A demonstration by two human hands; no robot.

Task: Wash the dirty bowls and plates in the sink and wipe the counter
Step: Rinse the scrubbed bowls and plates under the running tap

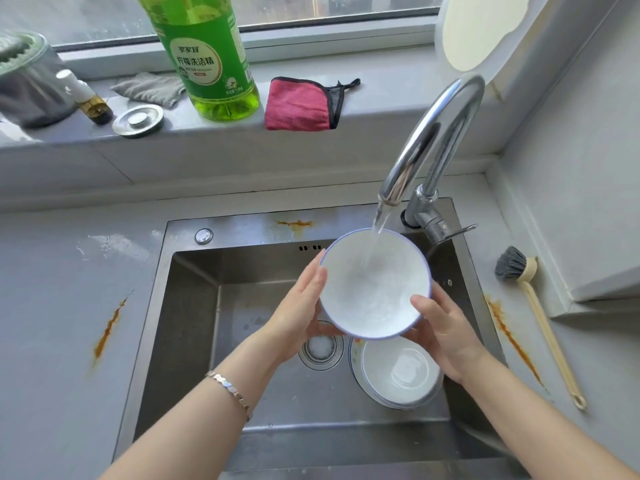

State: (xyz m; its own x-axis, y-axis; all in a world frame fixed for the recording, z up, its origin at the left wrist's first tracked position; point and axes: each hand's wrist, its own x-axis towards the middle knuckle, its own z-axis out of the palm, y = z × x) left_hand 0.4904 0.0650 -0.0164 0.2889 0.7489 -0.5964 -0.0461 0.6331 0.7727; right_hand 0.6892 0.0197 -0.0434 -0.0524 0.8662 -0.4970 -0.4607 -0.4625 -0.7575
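Observation:
A white bowl with a blue rim [372, 289] is held over the steel sink [194, 306], under running water from the chrome faucet [440, 133]. My left hand [301, 306] cups its left side. My right hand [440, 327] grips its lower right edge, thumb inside the rim. Below, on the sink floor, a second white bowl [398, 372] rests in a plate whose rim [353, 362] just shows. The drain [320, 348] lies beside them.
On the sill stand a green detergent bottle [211, 60], a pink cloth [298, 105], a grey cloth [149, 88], a sink plug [138, 121] and a small bottle [90, 98]. A dish brush [533, 306] lies on the right counter. Orange stains [107, 330] mark the grey counter.

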